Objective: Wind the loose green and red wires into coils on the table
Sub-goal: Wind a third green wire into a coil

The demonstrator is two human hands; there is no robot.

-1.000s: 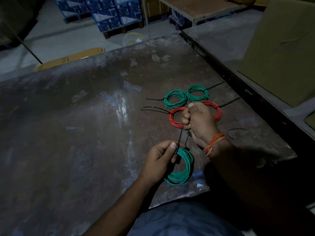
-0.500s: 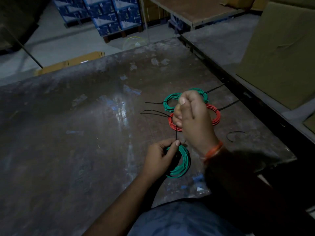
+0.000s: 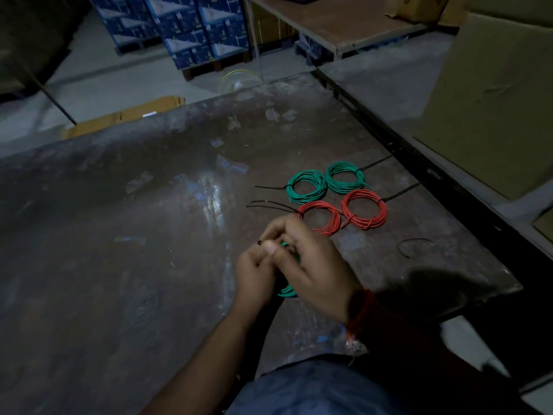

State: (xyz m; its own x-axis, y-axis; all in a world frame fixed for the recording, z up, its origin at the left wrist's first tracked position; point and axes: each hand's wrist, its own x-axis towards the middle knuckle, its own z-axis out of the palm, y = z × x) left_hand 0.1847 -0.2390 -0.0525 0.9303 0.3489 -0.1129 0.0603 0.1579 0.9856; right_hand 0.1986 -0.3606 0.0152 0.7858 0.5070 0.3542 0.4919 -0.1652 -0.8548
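Both hands meet just above the table near its front edge: the left hand and the right hand curl their fingers around a green coil, of which only a short arc shows below the palms. A dark tie end protrudes at the left thumb tip, which suggests the coil is held bunched so the tie can be fastened around it. Four finished coils lie in a block beyond the hands, each bound by a black tie: two green coils behind, two red coils in front, kept clear of the work area. A spare tie lies to the right. Compared with half a second ago, the right hand has dropped from above the red coils onto the green coil, covering most of it.
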